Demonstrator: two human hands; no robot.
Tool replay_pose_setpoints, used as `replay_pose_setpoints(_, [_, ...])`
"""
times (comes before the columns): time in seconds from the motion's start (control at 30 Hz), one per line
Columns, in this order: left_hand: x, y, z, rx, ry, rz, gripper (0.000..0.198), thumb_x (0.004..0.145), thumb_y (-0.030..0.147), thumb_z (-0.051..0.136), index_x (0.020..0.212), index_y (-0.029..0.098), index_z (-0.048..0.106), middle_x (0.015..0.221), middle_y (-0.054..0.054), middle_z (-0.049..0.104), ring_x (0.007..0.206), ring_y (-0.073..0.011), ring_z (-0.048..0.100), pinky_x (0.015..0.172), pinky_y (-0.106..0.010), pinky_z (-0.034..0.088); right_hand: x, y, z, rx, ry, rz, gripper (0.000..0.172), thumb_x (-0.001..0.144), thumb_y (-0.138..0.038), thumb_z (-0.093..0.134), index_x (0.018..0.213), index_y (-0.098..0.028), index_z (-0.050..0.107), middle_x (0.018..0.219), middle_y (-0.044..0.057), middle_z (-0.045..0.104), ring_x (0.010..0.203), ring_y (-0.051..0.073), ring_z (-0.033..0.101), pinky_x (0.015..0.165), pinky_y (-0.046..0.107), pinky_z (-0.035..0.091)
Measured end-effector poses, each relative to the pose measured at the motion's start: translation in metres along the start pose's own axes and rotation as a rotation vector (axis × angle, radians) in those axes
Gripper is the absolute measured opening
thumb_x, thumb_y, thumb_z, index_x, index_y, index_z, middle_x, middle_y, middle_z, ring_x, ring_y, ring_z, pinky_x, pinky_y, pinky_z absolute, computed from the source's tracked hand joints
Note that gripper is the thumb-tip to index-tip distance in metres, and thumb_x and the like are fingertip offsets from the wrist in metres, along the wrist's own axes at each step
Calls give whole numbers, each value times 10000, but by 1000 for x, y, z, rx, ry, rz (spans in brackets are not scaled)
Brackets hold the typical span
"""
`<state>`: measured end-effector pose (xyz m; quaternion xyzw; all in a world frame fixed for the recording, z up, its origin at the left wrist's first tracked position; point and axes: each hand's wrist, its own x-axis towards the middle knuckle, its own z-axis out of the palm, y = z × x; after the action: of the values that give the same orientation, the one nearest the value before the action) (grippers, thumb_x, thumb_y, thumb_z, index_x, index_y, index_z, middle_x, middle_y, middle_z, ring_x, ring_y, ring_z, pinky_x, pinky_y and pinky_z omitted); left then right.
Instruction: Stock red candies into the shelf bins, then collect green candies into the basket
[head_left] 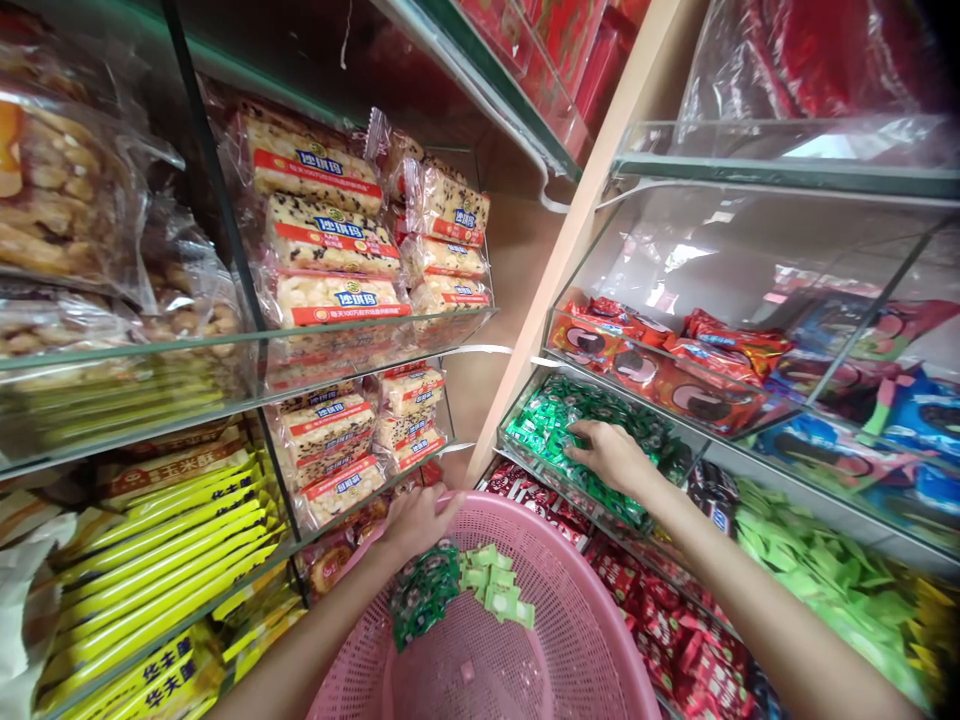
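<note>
My left hand [420, 522] is closed on the far rim of a pink plastic basket [626, 640], its thumb along the edge. Inside the basket, small green shiny wrapped candies [426, 592] lie in a heap at the left, beside several pale green packets [496, 585]. My right hand [611, 457] is over a glass-fronted bin of small green wrapped candies [551, 415], fingers slightly curled and apart at the top of the pile. Nothing shows between those fingers, though their undersides are partly hidden.
Glass-fronted shelves hold wrapped sachima bars [334, 240] at left and yellow wafer packs [165, 540] below. On the right are red-orange packets [652, 360], red wrapped sweets [690, 630] and light green packets [795, 560]. A wooden post [555, 270] stands in the corner between the shelves.
</note>
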<state>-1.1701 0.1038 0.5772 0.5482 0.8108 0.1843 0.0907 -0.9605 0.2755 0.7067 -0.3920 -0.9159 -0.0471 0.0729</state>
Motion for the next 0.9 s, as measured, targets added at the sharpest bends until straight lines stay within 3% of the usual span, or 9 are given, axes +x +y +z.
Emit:
replay_pose_setpoints(0.47, [0, 2, 2, 14, 17, 14, 564, 863, 600, 211, 990, 241, 626, 908, -99, 700, 903, -274, 642, 744, -353, 456, 5, -5, -2, 33, 159, -25, 277, 804, -260, 551, 1061, -173, 605, 994, 74, 647, 905, 200, 596, 741, 259, 408])
replay_pose_setpoints(0.73, [-1, -1, -1, 15, 10, 2, 562, 863, 604, 212, 994, 237, 617, 932, -89, 700, 922, -252, 640, 774, -330, 447, 5, -17, -3, 33, 54, 116, 276, 797, -310, 571, 1052, -208, 598, 1023, 77, 655, 918, 227, 613, 677, 261, 401])
replay_pose_setpoints(0.9, [-1, 0, -1, 8, 3, -3, 552, 867, 596, 222, 1002, 235, 618, 942, -89, 698, 927, -248, 636, 785, -331, 443, 4, -20, -4, 86, 24, 120, 234, 804, -275, 557, 1017, -191, 604, 962, 76, 659, 718, 171, 634, 633, 236, 396])
